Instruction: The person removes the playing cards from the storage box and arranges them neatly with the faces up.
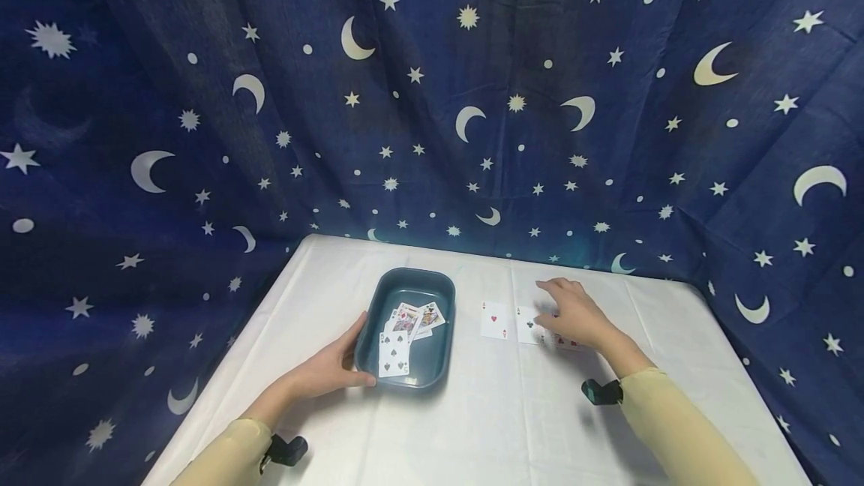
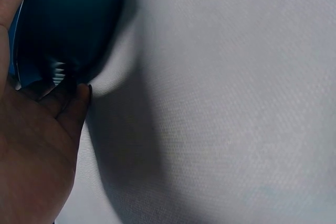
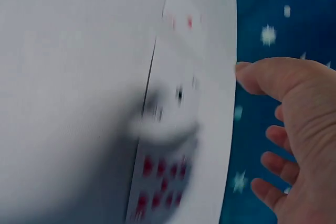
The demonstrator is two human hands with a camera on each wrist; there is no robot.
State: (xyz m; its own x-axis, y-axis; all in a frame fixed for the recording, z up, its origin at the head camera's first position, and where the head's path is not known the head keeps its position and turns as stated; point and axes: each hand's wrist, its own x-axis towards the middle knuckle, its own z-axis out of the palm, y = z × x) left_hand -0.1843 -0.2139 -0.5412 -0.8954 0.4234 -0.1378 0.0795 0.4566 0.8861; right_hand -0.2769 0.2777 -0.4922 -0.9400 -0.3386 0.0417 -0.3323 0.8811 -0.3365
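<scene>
A dark blue-green rectangular tub point(image 1: 435, 355) stands left of centre in the head view, holding several playing cards, among them a five of spades point(image 1: 394, 355) and face cards point(image 1: 430, 316). My left hand point(image 1: 327, 372) grips its left side, thumb at the near corner and fingers along the wall. To the tub's right, three cards lie face up in a row: an ace of hearts point(image 1: 494, 321), a black ace point(image 1: 528, 331) and a card with many red pips point(image 3: 160, 184). Over the row hovers my right hand point(image 1: 574, 313), fingers loosely bent, holding nothing. It partly hides the right-hand card in the head view.
White cloth point(image 1: 466, 426) covers the table. Behind it and along both sides hangs a dark blue curtain point(image 1: 432, 148) with stars and moons. Each sleeve has a black wrist device point(image 1: 286, 450) below it.
</scene>
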